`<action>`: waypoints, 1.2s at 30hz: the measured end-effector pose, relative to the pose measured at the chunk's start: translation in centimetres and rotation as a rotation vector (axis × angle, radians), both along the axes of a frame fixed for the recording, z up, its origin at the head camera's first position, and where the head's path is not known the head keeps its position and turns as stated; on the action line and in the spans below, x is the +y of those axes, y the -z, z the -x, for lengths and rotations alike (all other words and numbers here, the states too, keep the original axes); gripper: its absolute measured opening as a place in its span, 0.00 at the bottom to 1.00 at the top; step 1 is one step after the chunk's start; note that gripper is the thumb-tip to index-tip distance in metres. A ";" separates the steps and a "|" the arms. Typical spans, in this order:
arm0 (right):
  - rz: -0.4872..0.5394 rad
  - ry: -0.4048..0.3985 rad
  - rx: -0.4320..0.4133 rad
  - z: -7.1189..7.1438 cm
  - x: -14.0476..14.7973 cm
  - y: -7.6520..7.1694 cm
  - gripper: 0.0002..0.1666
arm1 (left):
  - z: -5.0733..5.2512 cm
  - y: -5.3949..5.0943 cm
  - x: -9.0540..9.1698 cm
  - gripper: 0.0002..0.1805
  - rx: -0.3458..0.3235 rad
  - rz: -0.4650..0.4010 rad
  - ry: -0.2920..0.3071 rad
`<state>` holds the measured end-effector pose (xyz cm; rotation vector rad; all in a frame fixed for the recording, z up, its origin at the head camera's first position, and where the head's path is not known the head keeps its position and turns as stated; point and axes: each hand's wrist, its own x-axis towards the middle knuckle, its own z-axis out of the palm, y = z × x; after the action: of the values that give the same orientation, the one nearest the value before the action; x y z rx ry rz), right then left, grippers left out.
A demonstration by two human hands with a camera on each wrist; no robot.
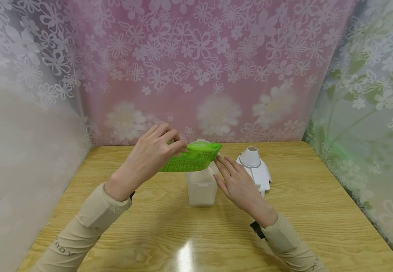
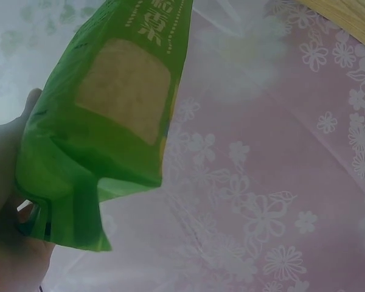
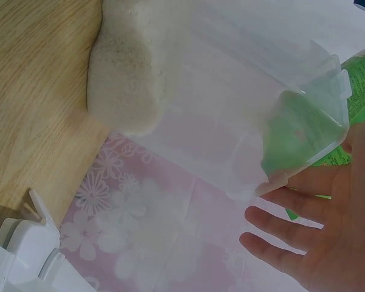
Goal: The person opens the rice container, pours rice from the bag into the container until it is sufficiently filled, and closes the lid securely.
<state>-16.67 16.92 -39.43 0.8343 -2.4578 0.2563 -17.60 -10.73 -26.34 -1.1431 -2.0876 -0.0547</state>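
My left hand (image 1: 155,147) grips one end of a green printed bag (image 1: 193,158), which lies tilted over a translucent plastic container (image 1: 202,192). Through the bag's clear window (image 2: 126,88) in the left wrist view, pale fine grains, seemingly rice, show. The container stands on the table, and the right wrist view shows pale grains (image 3: 125,79) at its bottom. My right hand (image 1: 238,183), fingers extended, is at the container's upper rim beside the bag's far end. Whether its fingertips touch the bag or only the rim, I cannot tell. The bag's mouth is hidden in the head view.
A white plastic appliance part with a cone-shaped spout (image 1: 250,156) lies right of the container, just behind my right hand. The wooden table (image 1: 142,234) is bounded by a pink floral curtain (image 1: 189,102) at the back and pale curtains on both sides.
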 end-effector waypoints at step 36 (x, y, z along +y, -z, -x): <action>-0.001 -0.003 -0.002 -0.1 0.1 -0.1 0.39 | 0.3 -0.4 0.3 0.09 0.102 0.086 -0.088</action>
<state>-16.61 17.04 -39.37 0.8381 -2.4591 0.2572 -17.91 -10.47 -25.96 -1.0798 -2.0633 0.1344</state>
